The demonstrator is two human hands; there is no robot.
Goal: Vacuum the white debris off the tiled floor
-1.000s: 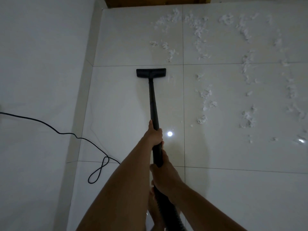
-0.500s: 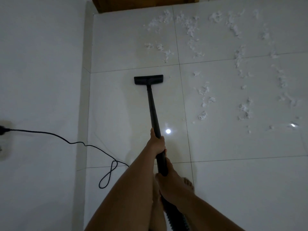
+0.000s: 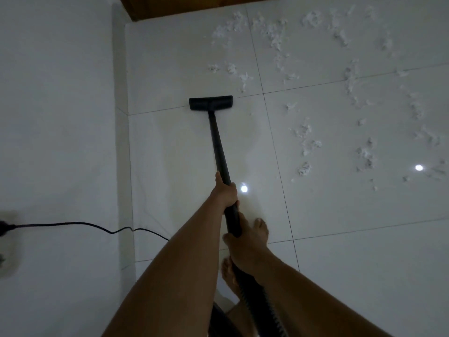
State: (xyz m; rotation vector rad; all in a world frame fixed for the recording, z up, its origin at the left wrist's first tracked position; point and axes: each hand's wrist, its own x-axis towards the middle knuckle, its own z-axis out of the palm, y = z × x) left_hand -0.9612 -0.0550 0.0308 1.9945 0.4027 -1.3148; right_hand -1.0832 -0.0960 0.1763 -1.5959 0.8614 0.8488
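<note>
Head view, the only one. Left hand (image 3: pixel 224 193) is clamped round the wand (image 3: pixel 218 142) about midway up, thumb laid along the tube toward the nozzle. Right hand (image 3: pixel 243 242) is wrapped round the lower end, where the tube meets the ribbed hose (image 3: pixel 257 300). The split grip looks deliberate: front hand steers and presses, rear hand pushes and takes the hose weight. That's my read, not something visible.

Nozzle (image 3: pixel 211 102) sits flat on the floor (image 3: pixel 340 263), on a grout line, in the tile column next to the wall (image 3: pixel 60 117). The wand's long axis runs from the hands away from the person, far end leaning slightly left. It points forward at the mess. The nozzle bar lies crosswise to it, roughly along the grout line.

Debris (image 3: pixel 306 135): white scraps in loose rows, ahead of the nozzle and out to the right. The closest clumps are just ahead-right of the nozzle, not touching it. None shows between nozzle and feet in this column. Probably working outward from the wall, with most of the job left.

Cord (image 3: pixel 73 223) runs from the left edge across the wall toward the person, well apart from the nozzle. A bare foot (image 3: pixel 261 227) is just beside the right hand in frame. The light is dim, so small scraps are hard to tell.
</note>
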